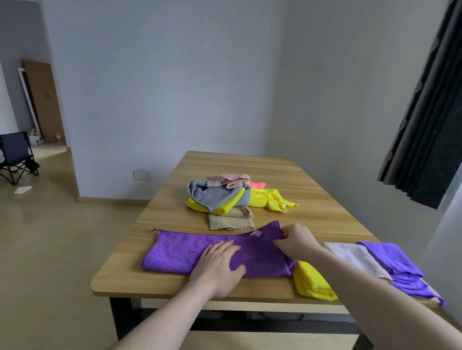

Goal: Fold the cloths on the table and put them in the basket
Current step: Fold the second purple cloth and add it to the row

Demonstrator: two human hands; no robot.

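- Now the long purple cloth [190, 251] lies flat near the front edge of the wooden table [250, 166], and it looks folded once the long way.
- The left hand [218, 267] lies on the middle of the cloth with its fingers straight and spread, pressing it down.
- The right hand [297, 242] has its fingers curled on the right end of the cloth, by the far corner, so I think it is pinching the edge, but the fingertips are partly hidden.
- The next good move is likely to lift that right end and carry it over to the left end.
- Keep the flat hand where it is, so the cloth does not slide on the smooth wood.
- Line up the corners and the edges before letting go, then rub the fold flat.
- Take care of the small white tag [257, 233] near the far edge; tuck it inside.
- Folded cloths lie close by on the right: a yellow one [311, 282], a pale pink one [356, 259] and a purple one [392, 260].
- A heap of loose cloths [220, 195] waits farther back on the table, so much work is left.
- No basket shows here, so I cannot tell where it stands.
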